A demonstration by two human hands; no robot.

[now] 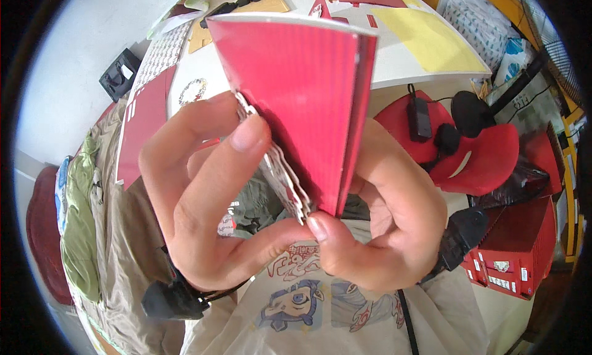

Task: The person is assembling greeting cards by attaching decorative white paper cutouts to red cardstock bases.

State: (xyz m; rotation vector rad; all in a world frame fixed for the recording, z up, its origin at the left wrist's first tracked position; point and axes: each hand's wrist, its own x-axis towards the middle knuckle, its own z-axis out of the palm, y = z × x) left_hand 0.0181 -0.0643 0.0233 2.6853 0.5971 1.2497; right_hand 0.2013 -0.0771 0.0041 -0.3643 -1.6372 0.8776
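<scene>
A folded red card [296,90] stands upright in front of me, its fold toward the right and its glossy face toward the left. A layered white paper piece with a scalloped, cut-out edge [285,176] sticks out from the card's lower left side. My left hand [191,195] is closed, with thumb and fingers pinching this paper piece at its upper part and near its lower end. Behind the card's right side, my right hand [401,213] is closed around it, its thumb pressing the bottom corner beside the paper edge. The card hides most of the right fingers.
Beyond my hands is a white table [394,77] with a yellow sheet [431,40], a dark red sheet [145,127] and a round cut-out [192,92]. A red chair [481,164] bears a black adapter [420,118]. Red boxes [515,250] stand right; clothes [117,213] lie left.
</scene>
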